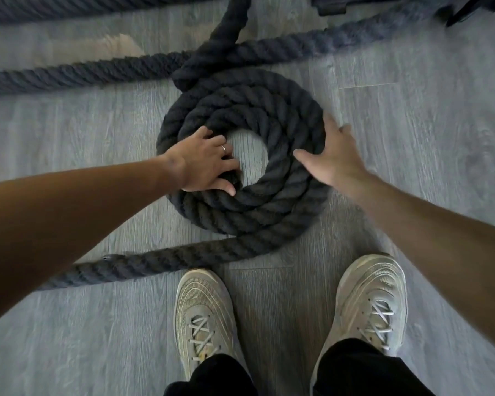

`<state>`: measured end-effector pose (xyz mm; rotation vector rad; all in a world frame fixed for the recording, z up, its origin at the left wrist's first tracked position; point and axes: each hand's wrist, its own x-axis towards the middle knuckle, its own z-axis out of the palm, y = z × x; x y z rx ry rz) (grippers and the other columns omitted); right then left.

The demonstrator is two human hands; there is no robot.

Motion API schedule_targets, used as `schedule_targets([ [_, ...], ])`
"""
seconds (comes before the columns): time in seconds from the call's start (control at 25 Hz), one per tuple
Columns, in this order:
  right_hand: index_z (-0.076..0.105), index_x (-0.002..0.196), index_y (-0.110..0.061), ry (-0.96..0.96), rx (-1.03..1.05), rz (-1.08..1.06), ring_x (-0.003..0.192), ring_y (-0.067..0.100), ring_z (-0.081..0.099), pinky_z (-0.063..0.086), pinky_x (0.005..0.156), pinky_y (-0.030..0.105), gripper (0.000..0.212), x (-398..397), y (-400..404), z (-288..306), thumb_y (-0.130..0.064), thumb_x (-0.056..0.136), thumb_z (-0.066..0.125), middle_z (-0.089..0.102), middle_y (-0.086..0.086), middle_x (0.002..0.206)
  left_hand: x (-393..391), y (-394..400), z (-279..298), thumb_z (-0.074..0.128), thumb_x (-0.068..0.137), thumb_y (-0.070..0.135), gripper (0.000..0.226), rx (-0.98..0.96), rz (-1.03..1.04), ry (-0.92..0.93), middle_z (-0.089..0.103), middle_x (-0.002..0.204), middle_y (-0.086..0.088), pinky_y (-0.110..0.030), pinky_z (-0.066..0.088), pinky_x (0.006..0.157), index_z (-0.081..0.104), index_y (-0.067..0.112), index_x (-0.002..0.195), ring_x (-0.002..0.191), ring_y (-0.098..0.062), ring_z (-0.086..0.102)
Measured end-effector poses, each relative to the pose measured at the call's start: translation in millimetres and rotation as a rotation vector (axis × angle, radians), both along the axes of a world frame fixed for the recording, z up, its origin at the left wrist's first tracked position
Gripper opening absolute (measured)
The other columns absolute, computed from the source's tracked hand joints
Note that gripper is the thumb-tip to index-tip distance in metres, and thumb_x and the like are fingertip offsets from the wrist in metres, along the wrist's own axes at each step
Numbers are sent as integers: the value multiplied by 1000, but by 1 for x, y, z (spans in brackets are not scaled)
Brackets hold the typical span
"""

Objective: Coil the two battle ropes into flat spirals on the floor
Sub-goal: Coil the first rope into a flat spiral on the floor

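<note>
Your coil (242, 155) of dark battle rope lies flat on the grey plank floor (412, 115), straight ahead of your shoes and between your two hands. It makes several tight turns around a bare round gap of floor in the middle.

Your left hand (205, 164) rests on the coil's left side. Its fingers (226, 155) curl over the innermost turn with the tips down at the rim of that central gap, and the thumb lies on the rope toward you — it grips the inner turn. A ring shows on one finger.

Your right hand (333, 155) lies on the coil's right side with fingers spread wide and fairly straight; the thumb points inward across the turns and the other fingers reach along the outer edge. It presses flat, holding nothing.

From the near edge of the coil, below your left thumb, the loose tail (143, 262) runs off to the left along the floor, passing under your left forearm. Beyond your fingertips, at the far edge, a strand (226, 32) rises away from the coil and crosses over a second rope (97, 71) that stretches straight across the floor from side to side. Another length of rope lies blurred in the far left corner.

Your pale laced shoes (205, 315) stand side by side just short of the tail — the dark trouser hems cover the ankles.
</note>
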<state>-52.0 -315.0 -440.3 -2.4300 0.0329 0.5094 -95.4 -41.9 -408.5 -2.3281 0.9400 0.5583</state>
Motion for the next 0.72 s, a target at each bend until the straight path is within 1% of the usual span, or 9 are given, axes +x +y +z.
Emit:
schedule_targets([
  [0.12,28,155,-24,-196,-169,94,131,35,37,43,105,48,78,34,4,5,-49,89,63,39,12,142,-12,-46,0,18,95,72,71,-83,414,10,52,136,-9,-51,35,99,44,21,137,126,-29,43],
  [0.16,29,155,-23,-229,-244,105,132,37,35,41,104,54,74,39,5,5,-51,92,57,38,14,144,-18,-64,-3,23,99,68,65,-99,500,-7,53,135,-11,-51,36,98,44,19,136,126,-30,42],
  [0.24,20,157,-25,-156,-351,43,135,42,29,37,104,59,72,35,7,1,-57,97,44,32,18,150,-30,-85,-12,24,102,64,60,-152,534,-69,55,132,-11,-49,36,95,46,17,133,124,-30,42],
  [0.32,9,159,-26,-73,-370,-50,139,44,24,32,106,61,73,5,6,-9,-58,99,35,21,21,157,-27,-74,-14,20,98,70,67,-263,479,-64,57,132,-8,-49,34,96,49,21,133,123,-29,45],
  [0.36,9,160,-24,-104,-369,-76,139,44,24,31,106,62,73,-19,5,-13,-56,100,34,18,21,159,-19,-60,-12,19,95,74,71,-292,399,-31,57,134,-5,-50,33,99,50,25,135,125,-27,45],
  [0.44,12,160,-21,-184,-367,-92,139,45,27,32,105,62,72,-65,-2,-18,-56,101,34,14,19,162,5,-23,-5,20,93,77,71,-242,180,33,53,141,0,-55,24,111,46,32,142,136,-25,39],
  [0.52,9,160,-20,-147,-355,-101,140,44,26,29,108,60,74,-88,-6,-19,-58,101,30,8,19,164,28,4,1,22,95,74,67,-142,30,70,48,147,5,-58,15,117,37,37,149,146,-20,30],
  [0.64,5,161,-18,-112,-392,-68,141,43,24,25,110,59,73,-85,-6,-19,-57,102,24,4,20,164,29,14,-6,14,100,64,63,-105,-64,26,47,147,6,-51,24,114,31,31,151,142,-17,36],
  [0.72,3,161,-18,-125,-429,20,143,41,22,23,111,59,71,-66,-10,-18,-57,103,19,2,20,165,14,13,-10,8,101,59,64,-125,-15,-16,49,143,5,-45,32,107,30,26,152,135,-17,42],
])
